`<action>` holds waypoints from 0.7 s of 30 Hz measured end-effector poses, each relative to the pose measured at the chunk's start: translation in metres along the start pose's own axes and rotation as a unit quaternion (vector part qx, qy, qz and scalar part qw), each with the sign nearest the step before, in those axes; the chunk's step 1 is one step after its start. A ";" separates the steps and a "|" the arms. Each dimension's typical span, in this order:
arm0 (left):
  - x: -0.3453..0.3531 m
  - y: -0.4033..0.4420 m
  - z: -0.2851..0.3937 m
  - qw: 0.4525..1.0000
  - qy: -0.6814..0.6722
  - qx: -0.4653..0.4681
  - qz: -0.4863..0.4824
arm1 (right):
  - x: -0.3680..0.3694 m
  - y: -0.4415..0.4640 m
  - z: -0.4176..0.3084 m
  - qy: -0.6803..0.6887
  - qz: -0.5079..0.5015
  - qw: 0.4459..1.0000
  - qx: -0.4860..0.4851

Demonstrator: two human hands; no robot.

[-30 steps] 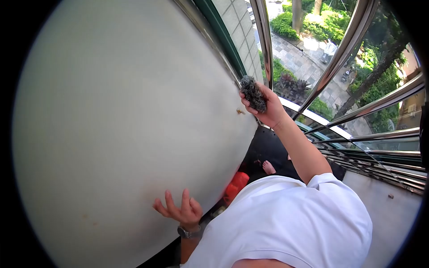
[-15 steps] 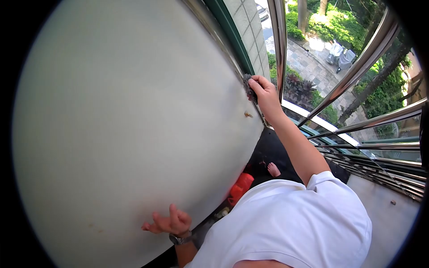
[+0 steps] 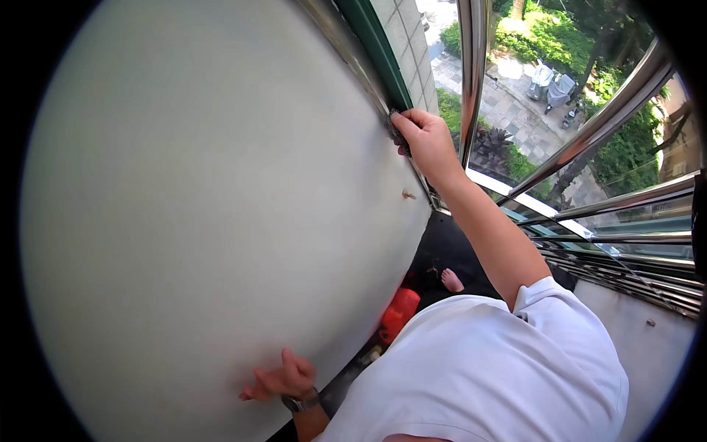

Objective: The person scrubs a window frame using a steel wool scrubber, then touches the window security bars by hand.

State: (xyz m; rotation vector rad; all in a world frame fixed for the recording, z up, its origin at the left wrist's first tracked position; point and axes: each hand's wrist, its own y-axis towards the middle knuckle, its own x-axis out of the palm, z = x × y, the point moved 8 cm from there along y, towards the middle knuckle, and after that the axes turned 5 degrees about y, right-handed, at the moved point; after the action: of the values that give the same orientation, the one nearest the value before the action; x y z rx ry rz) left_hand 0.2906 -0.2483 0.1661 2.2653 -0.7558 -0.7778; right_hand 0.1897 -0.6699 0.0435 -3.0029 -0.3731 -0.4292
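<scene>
In the right hand [image 3: 427, 140], a scouring pad [image 3: 395, 127] is gripped between thumb and closed fingers; most of it is hidden by them. What can be seen is dark grey, rough and wiry, a narrow sliver. It is held against the metal strip [image 3: 372, 88] along the right edge of a large pale panel [image 3: 213, 177]. The sliver's long axis is lined up roughly with that strip, its far end pointed slightly left and its near end slightly right.

At the near left, the left hand [image 3: 283, 377] is held partly open, fingers loosely spread and bent, with nothing visible in its grasp. Whether the panel is touched by it cannot be told. A watch [image 3: 300, 401] is worn on that wrist.

Beyond the strip, a green frame [image 3: 379, 51] is seen, then shiny metal rails [image 3: 471, 81] on the right. Below, between panel and white shirt [image 3: 486, 361], a red object [image 3: 400, 311] and a bare foot [image 3: 451, 280] are seen.
</scene>
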 end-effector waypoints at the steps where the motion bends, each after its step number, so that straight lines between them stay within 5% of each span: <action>1: -0.001 0.001 0.000 1.000 0.003 0.005 0.006 | 0.000 0.001 0.002 -0.004 -0.004 1.000 0.013; 7: -0.001 0.002 0.003 0.999 -0.007 -0.005 0.036 | -0.017 0.001 0.024 -0.153 0.012 0.987 0.043; 11: -0.002 -0.002 0.001 1.000 -0.004 0.002 0.026 | -0.008 -0.011 -0.011 -0.203 0.044 0.977 -0.056; 16: 0.004 -0.002 0.004 1.000 0.001 -0.001 0.020 | -0.006 -0.010 -0.007 -0.198 0.049 0.977 -0.064; 21: 0.001 0.001 0.004 1.000 0.010 0.001 0.018 | -0.004 -0.001 0.014 -0.042 0.004 0.999 0.032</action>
State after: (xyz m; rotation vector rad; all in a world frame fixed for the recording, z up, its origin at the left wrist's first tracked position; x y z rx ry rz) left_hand 0.2878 -0.2513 0.1642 2.2527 -0.7852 -0.7361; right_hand 0.1893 -0.6685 0.0286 -2.9659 -0.3731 -0.2854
